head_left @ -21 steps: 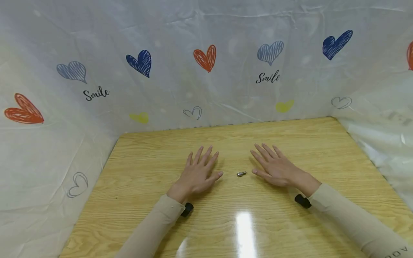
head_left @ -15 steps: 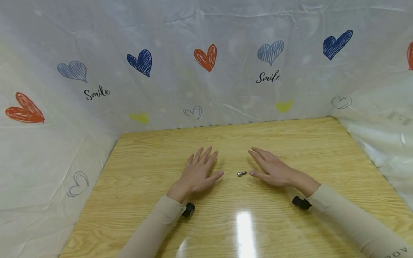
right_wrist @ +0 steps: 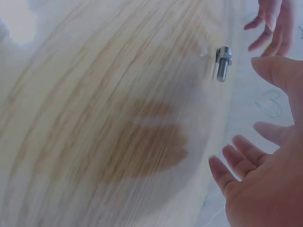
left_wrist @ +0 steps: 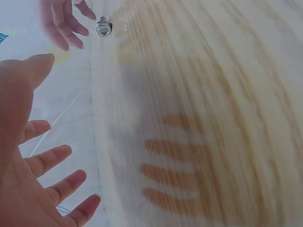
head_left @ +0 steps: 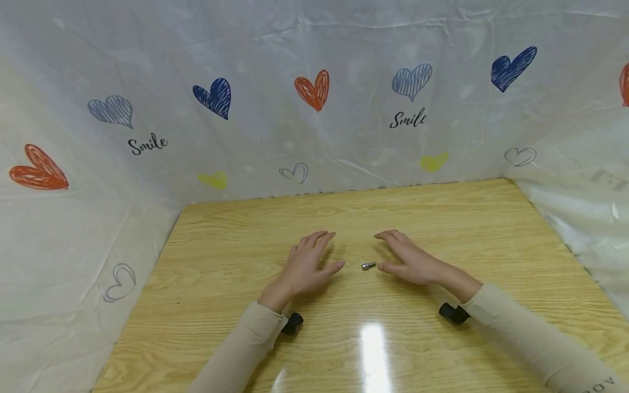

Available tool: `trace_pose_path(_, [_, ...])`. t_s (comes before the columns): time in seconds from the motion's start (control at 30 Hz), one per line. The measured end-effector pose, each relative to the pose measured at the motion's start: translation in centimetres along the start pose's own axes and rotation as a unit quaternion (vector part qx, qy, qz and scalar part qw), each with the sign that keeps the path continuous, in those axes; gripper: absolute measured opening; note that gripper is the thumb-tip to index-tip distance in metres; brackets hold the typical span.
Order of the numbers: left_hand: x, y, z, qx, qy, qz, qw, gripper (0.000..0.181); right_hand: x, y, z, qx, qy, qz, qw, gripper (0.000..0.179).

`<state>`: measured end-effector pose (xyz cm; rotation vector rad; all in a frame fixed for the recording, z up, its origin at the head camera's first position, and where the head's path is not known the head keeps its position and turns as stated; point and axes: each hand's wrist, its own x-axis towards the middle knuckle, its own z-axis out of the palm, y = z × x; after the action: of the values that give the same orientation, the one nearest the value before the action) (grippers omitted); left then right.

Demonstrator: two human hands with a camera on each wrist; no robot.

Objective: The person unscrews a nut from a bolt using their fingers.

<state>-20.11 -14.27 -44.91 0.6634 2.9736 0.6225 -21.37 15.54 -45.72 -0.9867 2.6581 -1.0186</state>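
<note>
The bolt point(head_left: 368, 266) lies on the worktop point(head_left: 236, 234) between the left hand point(head_left: 304, 267) and the nearer right hand point(head_left: 410, 261), roughly parallel to the far edge, head leftward, shank toward the right thumb; both hands hold nothing, fingers loose.

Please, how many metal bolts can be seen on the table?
1. The bolt lies on the table between the left hand and the right hand, nearer to the latter. Part of the table is covered, so another could be hidden.

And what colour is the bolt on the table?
Silvery metallic; the bolt shows best in the right wrist view.
</note>
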Motion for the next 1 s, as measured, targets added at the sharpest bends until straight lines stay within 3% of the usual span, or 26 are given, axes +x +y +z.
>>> trace_pose_path(0.17, [0.0,0.3,-0.1,-0.061,0.012,-0.008,0.9981,0.074,0.4,-0.4,0.1,0.009,0.0,0.002,1.0,0.061])
trace_pose_path(0.37, [0.2,0.8,0.0,-0.144,0.007,-0.012,0.9894,0.073,0.7,-0.9,-0.1,0.024,0.007,0.006,0.9997,0.047])
trace_pose_path(0.7, [0.8,1.3,0.6,-0.173,-0.002,0.001,0.9849,0.067,1.1,-0.8,-0.1,0.017,-0.001,0.01,0.9998,0.038])
trace_pose_path(1.0, [0.7,1.8,0.8,-0.203,-0.01,-0.02,0.9789,0.06,1.6,-0.8,0.6,0.016,-0.004,0.004,0.9999,0.031])
